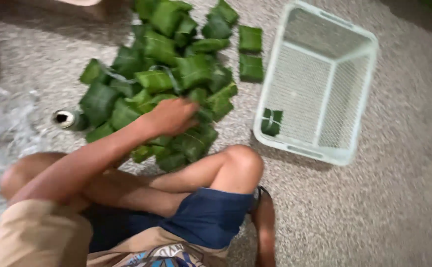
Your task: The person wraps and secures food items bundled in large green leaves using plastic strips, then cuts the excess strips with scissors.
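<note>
Many leaf parcels (161, 79) lie under left hand (174, 116) fingers.

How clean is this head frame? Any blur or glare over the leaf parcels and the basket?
Head view: motion blur smears the whole frame; the left hand on the green leaf parcels looks soft. No glare; lighting is even and soft. The white basket edges stay readable, with a faint shadow beneath.

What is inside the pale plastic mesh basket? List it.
The pale plastic mesh basket holds one green leaf-wrapped square parcel, lying in its near left corner. The rest of its floor shows bare. Whatever lies beneath that parcel is covered.
</note>
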